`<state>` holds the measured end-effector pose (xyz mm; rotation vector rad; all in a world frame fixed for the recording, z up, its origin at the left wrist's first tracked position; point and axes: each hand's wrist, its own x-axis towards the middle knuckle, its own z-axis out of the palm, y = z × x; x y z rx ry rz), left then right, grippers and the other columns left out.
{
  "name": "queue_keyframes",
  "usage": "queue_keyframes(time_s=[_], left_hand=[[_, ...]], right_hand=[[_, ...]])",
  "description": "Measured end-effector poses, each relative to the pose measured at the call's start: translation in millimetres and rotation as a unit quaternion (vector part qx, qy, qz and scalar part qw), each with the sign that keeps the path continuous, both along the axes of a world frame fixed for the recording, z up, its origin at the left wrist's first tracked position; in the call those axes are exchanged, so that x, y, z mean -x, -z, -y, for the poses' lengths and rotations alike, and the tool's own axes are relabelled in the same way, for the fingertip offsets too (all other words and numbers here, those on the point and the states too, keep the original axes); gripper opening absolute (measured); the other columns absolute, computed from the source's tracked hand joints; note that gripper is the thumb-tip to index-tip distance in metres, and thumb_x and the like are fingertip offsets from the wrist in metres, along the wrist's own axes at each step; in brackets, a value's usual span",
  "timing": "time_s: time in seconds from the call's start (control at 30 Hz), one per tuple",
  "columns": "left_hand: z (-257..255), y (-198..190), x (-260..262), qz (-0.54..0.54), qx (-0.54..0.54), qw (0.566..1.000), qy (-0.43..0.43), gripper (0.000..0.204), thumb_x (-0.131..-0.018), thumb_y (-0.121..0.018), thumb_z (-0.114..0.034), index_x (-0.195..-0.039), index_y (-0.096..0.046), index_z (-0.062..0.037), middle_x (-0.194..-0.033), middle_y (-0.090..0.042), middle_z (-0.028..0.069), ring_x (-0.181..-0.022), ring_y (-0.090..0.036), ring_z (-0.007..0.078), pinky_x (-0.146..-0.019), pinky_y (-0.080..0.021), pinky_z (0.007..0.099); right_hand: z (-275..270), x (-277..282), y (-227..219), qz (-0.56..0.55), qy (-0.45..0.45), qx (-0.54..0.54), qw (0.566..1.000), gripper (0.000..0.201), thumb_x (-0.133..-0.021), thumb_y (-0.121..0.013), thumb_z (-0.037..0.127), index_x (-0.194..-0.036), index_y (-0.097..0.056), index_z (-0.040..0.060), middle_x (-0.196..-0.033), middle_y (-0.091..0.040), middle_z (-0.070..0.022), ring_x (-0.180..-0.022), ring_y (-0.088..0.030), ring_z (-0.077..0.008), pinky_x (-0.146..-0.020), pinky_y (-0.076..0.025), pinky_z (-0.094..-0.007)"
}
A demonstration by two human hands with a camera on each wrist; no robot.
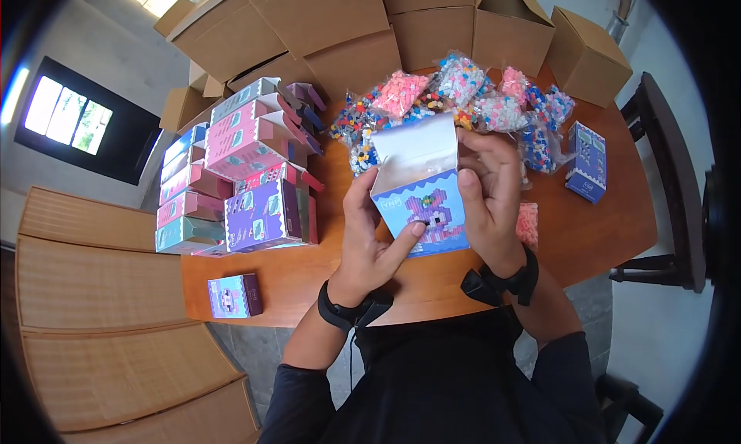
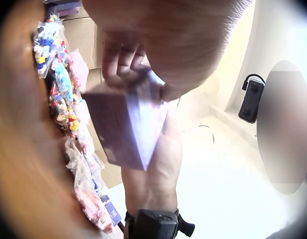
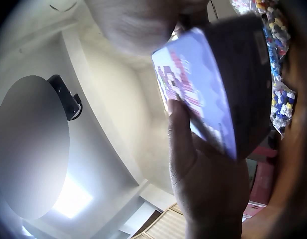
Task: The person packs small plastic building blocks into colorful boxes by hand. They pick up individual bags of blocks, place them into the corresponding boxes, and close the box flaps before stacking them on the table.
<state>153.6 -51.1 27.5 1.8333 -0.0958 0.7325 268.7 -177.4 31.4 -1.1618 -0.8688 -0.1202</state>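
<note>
Above the table's near edge, a small purple-blue cardboard box [image 1: 428, 212] is held between both hands, its white-lined top flap [image 1: 417, 147] standing up. My left hand [image 1: 370, 239] grips it from the left, with the thumb across the printed front, which shows a pink and purple block figure. On the other side my right hand [image 1: 494, 193] holds the box's right edge, thumb near the opening and fingers curled by the flap. From the right wrist view, the left thumb [image 3: 179, 129] lies on the box's printed face [image 3: 193, 79]. Little of the box's inside shows.
Clear bags of colourful small bricks [image 1: 459, 81] heap at the table's back. Stacked opened boxes [image 1: 247, 147] stand at left. One purple box [image 1: 235, 296] lies front left, another [image 1: 587, 162] at right. A pink bag [image 1: 527, 224] is beside my right wrist; large cartons [image 1: 324, 20] line the back.
</note>
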Motion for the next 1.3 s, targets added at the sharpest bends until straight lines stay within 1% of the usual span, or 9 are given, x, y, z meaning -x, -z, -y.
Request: queue_keyframes(time_s=[0.07,0.1,0.4,0.53,0.57,0.7,0.8,1.0,1.3], left_hand=[[0.9,3.3,-1.7,0.029,0.013,0.999,-0.011,0.074,-0.078,-0.072,-0.005,-0.136,-0.025,-0.0062,-0.12,-0.039,0.0138,-0.113,-0.048,0.023,-0.092,-0.045,0.0351],[-1.6,7.4,-1.5,0.043,0.015,0.999,-0.01,0.072,-0.077,-0.073,-0.006,-0.134,-0.029,-0.007,-0.117,-0.039,0.0127,-0.11,-0.049,0.0223,-0.09,-0.046,0.0342],[-15.6,4.4,-1.1,0.033,-0.022,0.999,-0.013,0.048,-0.074,-0.079,-0.011,-0.112,-0.049,-0.0053,-0.103,-0.046,0.0104,-0.091,-0.055,0.0189,-0.07,-0.051,0.0278],[-16.4,5.2,-4.2,0.023,-0.009,0.999,-0.019,0.035,-0.078,-0.075,-0.008,-0.102,-0.051,-0.0035,-0.104,-0.051,0.012,-0.093,-0.058,0.0183,-0.066,-0.052,0.0271],[-21.3,7.6,-2.8,0.006,-0.054,0.998,-0.011,0.04,-0.08,-0.073,-0.006,-0.108,-0.045,-0.0037,-0.108,-0.053,0.0145,-0.098,-0.059,0.0191,-0.073,-0.053,0.0291],[-10.3,12.8,-7.1,0.054,0.094,0.993,-0.04,0.062,-0.081,-0.07,-0.001,-0.124,-0.027,-0.0051,-0.113,-0.053,0.0174,-0.101,-0.059,0.0201,-0.085,-0.05,0.0316],[-5.9,5.3,-5.2,0.04,0.048,0.996,-0.069,0.063,-0.079,-0.073,-0.004,-0.124,-0.029,-0.005,-0.114,-0.053,0.0167,-0.101,-0.059,0.021,-0.084,-0.051,0.0314],[-12.5,9.4,-3.7,-0.002,0.001,1.0,-0.031,0.067,-0.073,-0.08,-0.014,-0.123,-0.037,-0.002,-0.107,-0.059,0.0176,-0.096,-0.064,0.0239,-0.081,-0.054,0.0338],[-17.8,11.2,-3.8,-0.003,-0.038,0.998,-0.05,0.065,-0.069,-0.083,-0.019,-0.119,-0.044,-0.0001,-0.103,-0.06,0.0172,-0.091,-0.067,0.0259,-0.076,-0.055,0.0343]], right_hand=[[5.4,-8.1,-3.1,0.111,0.019,0.088,0.99,0.023,-0.094,-0.053,0.01,-0.114,-0.051,-0.0014,-0.109,-0.058,-0.0167,-0.094,-0.059,-0.0214,-0.081,-0.047,-0.0306],[0.9,-2.4,-5.1,0.076,0.026,0.046,0.996,0.02,-0.094,-0.052,0.015,-0.102,-0.059,-0.0016,-0.106,-0.059,-0.0165,-0.091,-0.059,-0.0241,-0.079,-0.047,-0.031],[10.6,-13.2,-12.7,0.115,-0.061,0.086,0.988,0.011,-0.081,-0.064,0.005,-0.089,-0.059,-0.0003,-0.106,-0.059,-0.0168,-0.095,-0.061,-0.0249,-0.081,-0.047,-0.0322],[9.2,-16.0,-8.2,0.01,-0.139,0.073,0.987,0.014,-0.079,-0.066,0.003,-0.09,-0.058,0.0,-0.105,-0.059,-0.0157,-0.101,-0.06,-0.0238,-0.084,-0.047,-0.0329],[4.6,-10.6,-5.4,-0.041,-0.144,0.045,0.988,0.016,-0.079,-0.067,0.003,-0.092,-0.057,-0.0001,-0.105,-0.059,-0.0153,-0.102,-0.06,-0.0234,-0.084,-0.047,-0.0325],[1.2,-6.6,-8.2,-0.05,-0.148,0.028,0.987,0.021,-0.082,-0.067,0.007,-0.099,-0.057,-0.0008,-0.104,-0.061,-0.0131,-0.1,-0.06,-0.0205,-0.084,-0.047,-0.0294],[4.5,-18.8,-11.8,0.097,-0.136,0.093,0.982,0.02,-0.085,-0.066,0.009,-0.101,-0.059,-0.0007,-0.102,-0.062,-0.011,-0.094,-0.061,-0.0169,-0.077,-0.048,-0.026],[3.8,-17.3,-7.9,0.072,-0.118,0.14,0.98,0.014,-0.086,-0.064,0.009,-0.097,-0.065,0.0004,-0.095,-0.064,-0.009,-0.079,-0.06,-0.0148,-0.06,-0.046,-0.0242],[9.0,-17.5,-11.7,0.042,-0.213,0.176,0.96,0.025,-0.083,-0.06,0.003,-0.107,-0.068,0.0025,-0.112,-0.058,-0.0116,-0.102,-0.058,-0.0209,-0.087,-0.046,-0.0308]])
